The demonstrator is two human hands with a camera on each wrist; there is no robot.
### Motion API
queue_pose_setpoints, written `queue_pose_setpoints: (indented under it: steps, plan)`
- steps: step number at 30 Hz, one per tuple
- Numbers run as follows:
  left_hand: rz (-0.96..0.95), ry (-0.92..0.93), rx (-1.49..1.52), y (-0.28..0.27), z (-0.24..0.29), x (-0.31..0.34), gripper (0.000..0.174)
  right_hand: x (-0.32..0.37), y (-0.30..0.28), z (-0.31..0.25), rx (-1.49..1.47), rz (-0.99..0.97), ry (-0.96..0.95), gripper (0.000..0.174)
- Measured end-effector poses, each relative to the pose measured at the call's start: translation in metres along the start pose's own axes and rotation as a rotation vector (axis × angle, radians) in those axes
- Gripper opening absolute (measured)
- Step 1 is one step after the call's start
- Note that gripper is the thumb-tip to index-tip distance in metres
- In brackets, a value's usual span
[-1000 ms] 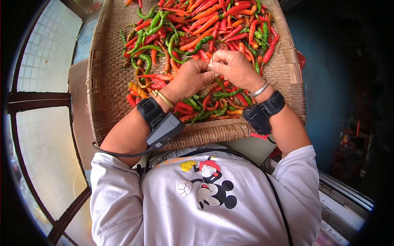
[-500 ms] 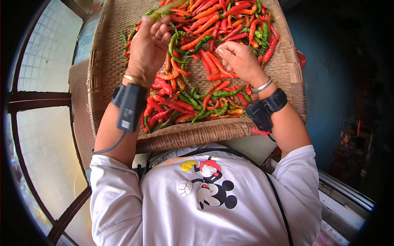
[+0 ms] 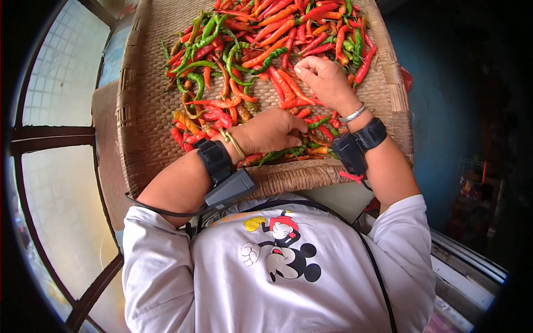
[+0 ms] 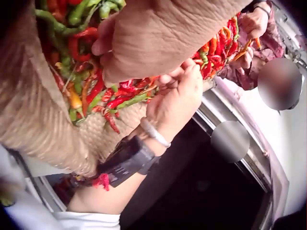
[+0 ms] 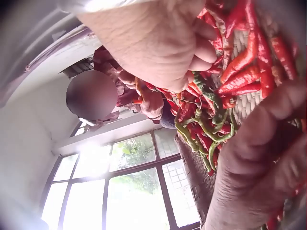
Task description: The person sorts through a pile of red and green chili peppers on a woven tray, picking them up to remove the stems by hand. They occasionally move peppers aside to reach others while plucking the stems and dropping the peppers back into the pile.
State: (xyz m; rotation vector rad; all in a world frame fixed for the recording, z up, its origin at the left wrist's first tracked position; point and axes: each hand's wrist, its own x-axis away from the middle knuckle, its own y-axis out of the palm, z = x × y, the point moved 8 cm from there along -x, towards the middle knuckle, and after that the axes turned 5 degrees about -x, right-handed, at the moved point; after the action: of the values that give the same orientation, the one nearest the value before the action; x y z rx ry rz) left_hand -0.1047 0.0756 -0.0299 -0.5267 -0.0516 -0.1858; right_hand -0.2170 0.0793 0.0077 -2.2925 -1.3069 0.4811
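Note:
Red, orange and green chilies [image 3: 277,30] lie heaped across a woven bamboo tray [image 3: 150,111]. My left hand [image 3: 269,132] reaches over the smaller pile of chilies [image 3: 255,159] at the near edge, fingers bent down among them. What lies under its fingertips is hidden, so I cannot tell whether it holds a chili. Right of the middle, my right hand [image 3: 327,83] hovers over the tray, fingers curled in with the thumb against them and no chili showing. The left wrist view has this right hand [image 4: 177,96] beyond the left hand's thumb and palm.
The tray's thick near rim [image 3: 277,180] is close to my body. Windows [image 3: 61,194] stand at the left. Another person's hands [image 5: 152,103] hold an orange chili across the tray. Black wrist cameras [image 3: 230,187] and a cable are strapped to my arms.
Both hands were together at mid-tray. My left hand then swung to the far left with a green chili, let it go there, and came back to the near pile. The right stayed near mid-tray.

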Motion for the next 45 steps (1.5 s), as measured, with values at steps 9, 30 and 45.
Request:
queue_pose_setpoints:
  steps: [9, 30, 45]
  plan:
    - [0.118, -0.075, -0.431, -0.007, -0.004, 0.0, 0.031, 0.004, 0.007, -0.021, 0.148, -0.024, -0.152, 0.012]
    - [0.049, -0.053, -0.555, -0.001, -0.011, -0.009, 0.02, 0.005, 0.011, -0.019, 0.165, -0.099, -0.13, 0.014]
    - [0.481, -0.303, 1.081, -0.048, -0.054, 0.01, 0.007, 0.004, 0.007, -0.027, 0.069, -0.048, -0.187, 0.022]
